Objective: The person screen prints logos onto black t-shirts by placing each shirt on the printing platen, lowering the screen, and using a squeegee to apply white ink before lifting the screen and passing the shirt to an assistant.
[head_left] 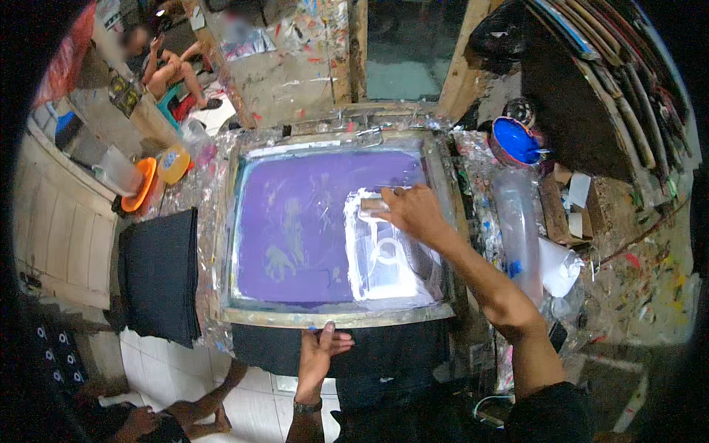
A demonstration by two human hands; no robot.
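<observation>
Ink, glossy white (391, 288), could streak if the right hand (413, 214), pinching a flat brown squeegee (371, 205), tilted; the spread left hand (317, 356) touches the purple, wood-framed screen (317, 184).

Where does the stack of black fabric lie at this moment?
In the head view, the stack of black fabric lies on the left, between the pale door and the framed purple screen.

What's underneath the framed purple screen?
Black fabric shows past the near edge of the screen, beside the left hand. How far it extends underneath, and whether anything else lies there, is covered.
</observation>
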